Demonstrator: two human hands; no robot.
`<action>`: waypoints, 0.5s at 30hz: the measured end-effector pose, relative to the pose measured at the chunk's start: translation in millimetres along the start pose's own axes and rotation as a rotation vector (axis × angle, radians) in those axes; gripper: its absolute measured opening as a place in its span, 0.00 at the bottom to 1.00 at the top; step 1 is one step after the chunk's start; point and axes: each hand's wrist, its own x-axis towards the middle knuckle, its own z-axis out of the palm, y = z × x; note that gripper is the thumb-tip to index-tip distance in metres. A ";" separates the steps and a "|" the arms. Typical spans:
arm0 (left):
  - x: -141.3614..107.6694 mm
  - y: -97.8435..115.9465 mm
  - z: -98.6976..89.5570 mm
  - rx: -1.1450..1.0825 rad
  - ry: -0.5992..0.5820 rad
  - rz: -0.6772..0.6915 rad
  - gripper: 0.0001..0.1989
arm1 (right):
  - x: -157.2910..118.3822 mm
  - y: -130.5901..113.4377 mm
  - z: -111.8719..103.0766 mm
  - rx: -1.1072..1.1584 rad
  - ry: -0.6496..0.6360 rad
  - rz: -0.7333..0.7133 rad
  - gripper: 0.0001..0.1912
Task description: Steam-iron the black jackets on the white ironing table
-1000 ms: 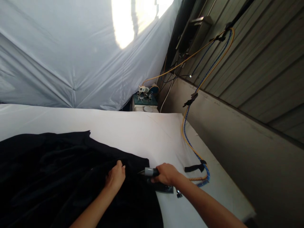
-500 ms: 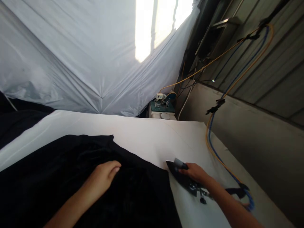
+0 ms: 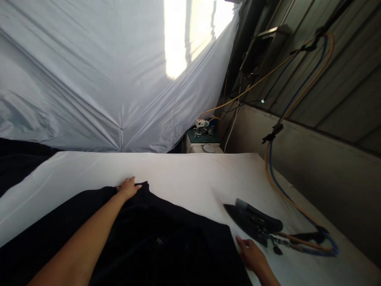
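Centrally, a black garment lies on a white-covered table, occupying the near part of the surface and running out of the lower edge of the view. Small pale letters, the first two legible as "GU", mark its dark face. The left hand rests at the garment's far edge, just beside a small pointed corner, its fingers spread apart. The right hand is at the garment's right edge, thumb and forefinger apart at the tips; whether its other fingers pinch the cloth cannot be told. Just beyond this hand, on the table to the right of the garment, stands a steam iron with a black handle, its pointed tip directed toward the far left. An orange hose and a blue hose loop down together behind it. Beyond the table's far edge stands a green-topped machine; a pale silvery curtain, partly sunlit, hangs behind, and ribbed panelling forms the right-hand wall.
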 end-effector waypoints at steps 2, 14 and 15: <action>12.0 2.3 8.0 -0.014 -0.066 0.035 0.28 | -0.8 -10.0 1.9 0.010 -0.068 -0.022 0.23; 26.3 -16.2 -11.1 -0.048 -0.092 0.245 0.22 | 2.8 -44.3 6.0 0.072 -0.031 0.151 0.27; 25.0 -16.7 -12.2 -0.038 -0.084 0.227 0.22 | 2.8 -44.8 3.9 0.068 -0.032 0.132 0.26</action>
